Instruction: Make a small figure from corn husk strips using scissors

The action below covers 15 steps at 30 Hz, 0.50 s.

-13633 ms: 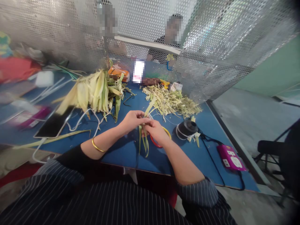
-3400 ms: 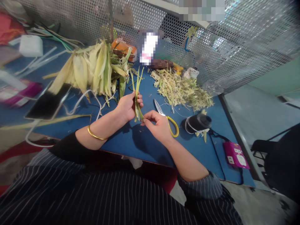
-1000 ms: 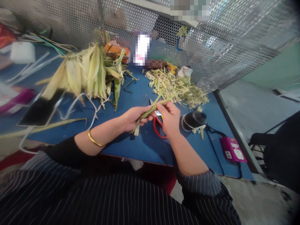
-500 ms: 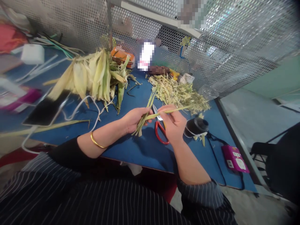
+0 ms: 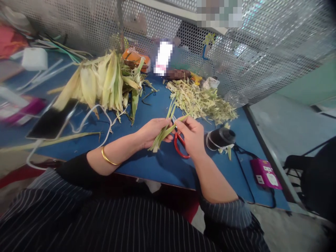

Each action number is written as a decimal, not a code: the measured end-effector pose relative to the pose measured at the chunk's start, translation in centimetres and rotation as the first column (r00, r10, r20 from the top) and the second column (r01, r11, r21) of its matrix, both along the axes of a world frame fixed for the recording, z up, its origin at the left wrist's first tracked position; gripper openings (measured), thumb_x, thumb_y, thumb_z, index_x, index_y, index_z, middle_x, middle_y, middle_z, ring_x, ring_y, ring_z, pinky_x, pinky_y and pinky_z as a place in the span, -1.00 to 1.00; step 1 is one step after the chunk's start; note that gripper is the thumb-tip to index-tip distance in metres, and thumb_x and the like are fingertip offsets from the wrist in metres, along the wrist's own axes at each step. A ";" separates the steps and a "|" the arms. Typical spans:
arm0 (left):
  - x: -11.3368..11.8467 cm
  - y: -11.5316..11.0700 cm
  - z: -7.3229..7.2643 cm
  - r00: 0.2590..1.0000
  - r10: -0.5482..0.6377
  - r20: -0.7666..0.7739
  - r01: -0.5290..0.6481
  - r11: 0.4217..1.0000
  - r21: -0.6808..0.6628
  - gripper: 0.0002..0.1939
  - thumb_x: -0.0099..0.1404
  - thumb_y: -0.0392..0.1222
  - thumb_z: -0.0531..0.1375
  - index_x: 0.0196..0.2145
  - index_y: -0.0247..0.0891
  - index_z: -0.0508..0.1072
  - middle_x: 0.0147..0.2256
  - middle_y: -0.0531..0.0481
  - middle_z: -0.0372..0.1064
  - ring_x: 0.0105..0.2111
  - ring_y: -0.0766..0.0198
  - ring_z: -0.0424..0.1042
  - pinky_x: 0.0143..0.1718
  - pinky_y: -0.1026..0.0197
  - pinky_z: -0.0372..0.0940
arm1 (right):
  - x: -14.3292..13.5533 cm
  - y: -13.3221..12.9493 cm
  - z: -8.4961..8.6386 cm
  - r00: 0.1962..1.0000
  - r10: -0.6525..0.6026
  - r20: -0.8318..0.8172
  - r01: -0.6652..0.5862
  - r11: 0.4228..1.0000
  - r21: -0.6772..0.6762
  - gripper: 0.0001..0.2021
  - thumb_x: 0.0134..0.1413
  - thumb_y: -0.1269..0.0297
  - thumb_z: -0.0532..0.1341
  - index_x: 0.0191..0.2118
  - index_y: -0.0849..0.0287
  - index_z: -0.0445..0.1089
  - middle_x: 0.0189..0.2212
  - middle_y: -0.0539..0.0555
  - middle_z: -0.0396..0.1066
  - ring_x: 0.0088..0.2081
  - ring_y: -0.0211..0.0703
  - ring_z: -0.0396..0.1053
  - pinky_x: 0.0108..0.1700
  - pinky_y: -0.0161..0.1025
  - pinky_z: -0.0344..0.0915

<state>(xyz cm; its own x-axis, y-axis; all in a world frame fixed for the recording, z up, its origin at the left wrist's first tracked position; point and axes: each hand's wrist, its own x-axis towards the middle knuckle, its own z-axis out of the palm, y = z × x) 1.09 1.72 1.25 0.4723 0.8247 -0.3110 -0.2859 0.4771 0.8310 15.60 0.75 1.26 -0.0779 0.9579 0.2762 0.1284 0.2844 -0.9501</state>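
My left hand point(image 5: 156, 133) is closed round a small bunch of green husk strips point(image 5: 160, 137), whose cut ends point down toward me. Pinched in my right hand point(image 5: 190, 132) is a single husk strip point(image 5: 183, 118) that crosses the bunch. The hands are close together, their fingers nearly touching. Red-handled scissors point(image 5: 178, 145) lie on the blue table point(image 5: 168, 168) beneath them, the blades partly hidden by my fingers. Beyond the hands spreads a heap of shredded husk point(image 5: 191, 96).
Whole corn husks point(image 5: 105, 82) are piled at the back left, near a phone point(image 5: 52, 120) with a white cable. On the right are a black thread spool point(image 5: 220, 138) and a magenta power box point(image 5: 266, 174). A perforated metal screen point(image 5: 86, 24) stands behind.
My right hand has moved slightly left and up, closer to my left hand. The strip it holds no longer sticks out far to the right. The view has shifted slightly.
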 end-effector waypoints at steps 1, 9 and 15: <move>0.1 -0.1 -0.1 1.000 0.004 -0.009 -0.003 1.000 0.015 -0.82 0.33 -0.23 0.00 -0.40 -0.31 0.29 -0.52 0.02 0.31 -0.67 0.45 0.29 -0.64 0.36 0.21 | -0.1 0.0 -0.1 1.000 0.000 0.004 0.000 1.000 0.000 -0.88 0.06 0.28 0.21 -0.45 0.17 0.36 -0.63 -0.11 0.21 -0.55 -0.37 0.16 -0.46 -0.34 0.14; 0.2 -0.2 -0.5 0.998 -0.059 -0.016 0.059 0.996 0.063 -0.74 0.34 -0.09 0.04 -0.43 -0.28 0.34 -0.58 0.09 0.17 -0.72 0.55 0.06 -0.72 0.41 -0.13 | -0.2 0.2 -0.8 0.995 -0.095 0.020 0.095 0.995 0.018 -0.87 0.07 0.22 0.19 -0.42 0.15 0.37 -0.61 -0.10 0.21 -0.54 -0.35 0.16 -0.46 -0.32 0.14; 0.2 -0.3 -0.4 0.997 -0.080 0.007 0.079 0.995 0.064 -0.74 0.32 -0.09 0.06 -0.45 -0.28 0.32 -0.60 0.12 0.07 -0.74 0.58 -0.09 -0.71 0.39 -0.28 | -0.2 0.2 -0.7 0.994 -0.107 0.021 0.107 0.994 0.016 -0.87 0.06 0.24 0.19 -0.43 0.15 0.37 -0.61 -0.09 0.23 -0.55 -0.35 0.15 -0.48 -0.32 0.13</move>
